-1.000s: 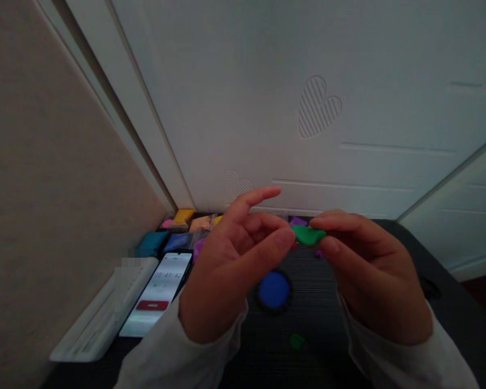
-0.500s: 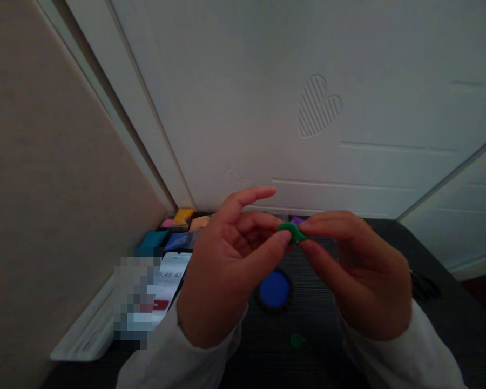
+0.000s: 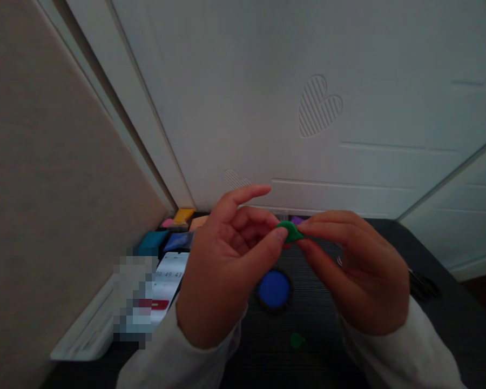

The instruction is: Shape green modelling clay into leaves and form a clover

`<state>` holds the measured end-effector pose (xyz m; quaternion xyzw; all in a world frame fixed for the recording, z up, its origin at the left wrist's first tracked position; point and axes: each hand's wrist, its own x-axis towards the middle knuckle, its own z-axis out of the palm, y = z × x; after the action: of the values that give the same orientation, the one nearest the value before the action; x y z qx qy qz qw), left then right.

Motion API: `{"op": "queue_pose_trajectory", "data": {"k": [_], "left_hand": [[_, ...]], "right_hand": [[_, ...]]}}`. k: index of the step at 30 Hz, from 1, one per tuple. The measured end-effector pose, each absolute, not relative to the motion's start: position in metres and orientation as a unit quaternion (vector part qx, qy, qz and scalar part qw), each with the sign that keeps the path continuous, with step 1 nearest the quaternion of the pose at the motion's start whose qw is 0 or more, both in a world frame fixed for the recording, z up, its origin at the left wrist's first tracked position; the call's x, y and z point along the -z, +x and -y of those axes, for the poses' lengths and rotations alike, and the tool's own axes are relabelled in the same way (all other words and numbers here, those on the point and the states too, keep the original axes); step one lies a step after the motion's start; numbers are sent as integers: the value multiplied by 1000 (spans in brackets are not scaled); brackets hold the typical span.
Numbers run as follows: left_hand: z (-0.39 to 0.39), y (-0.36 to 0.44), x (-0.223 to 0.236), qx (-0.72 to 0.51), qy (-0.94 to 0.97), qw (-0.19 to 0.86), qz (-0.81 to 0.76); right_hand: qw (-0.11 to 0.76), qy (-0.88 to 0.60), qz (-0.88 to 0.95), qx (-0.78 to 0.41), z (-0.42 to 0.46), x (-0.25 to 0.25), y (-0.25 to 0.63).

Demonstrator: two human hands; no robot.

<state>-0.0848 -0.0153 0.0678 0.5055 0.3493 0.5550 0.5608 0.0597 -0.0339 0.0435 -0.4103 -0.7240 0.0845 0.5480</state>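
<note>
My left hand (image 3: 227,259) pinches the rounded end of a small green piece of modelling clay (image 3: 290,230) between thumb and fingers, its index finger raised apart. At the pointed end of the clay, the thumb and index finger of my right hand (image 3: 360,270) are closed on it. Both hands are held above the dark tabletop. Below them lies a blue disc with a dark scalloped rim (image 3: 274,289). Nearer to me, a second green leaf-shaped clay piece (image 3: 296,340) rests on the table.
Several coloured packets (image 3: 180,241) line the back left of the table. A phone (image 3: 170,281) with a running timer, partly blurred out, stands on the left beside a white object (image 3: 81,335). Dark-handled scissors (image 3: 425,283) lie at the right. A white panel (image 3: 243,108) rises behind.
The green clay has shifted very slightly left within my fingers, and my left index finger has moved a little left. The disc and the second clay piece are unmoved.
</note>
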Motion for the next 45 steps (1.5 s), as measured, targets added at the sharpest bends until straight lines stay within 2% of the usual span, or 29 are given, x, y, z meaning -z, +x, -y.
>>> {"op": "queue_pose_trajectory", "data": {"k": [9,34,45], "left_hand": [[13,-87,-66,-505,493,628,-327],[12,-88,-66,-495,504,637,-309],[11,-89,-64,-489,501,647,-303]], "right_hand": [[537,-417,730,-65,35,-43,59],[538,-397,739,-74,35,-43,59],[533,-375,758,-30,34,-45,60]]}}
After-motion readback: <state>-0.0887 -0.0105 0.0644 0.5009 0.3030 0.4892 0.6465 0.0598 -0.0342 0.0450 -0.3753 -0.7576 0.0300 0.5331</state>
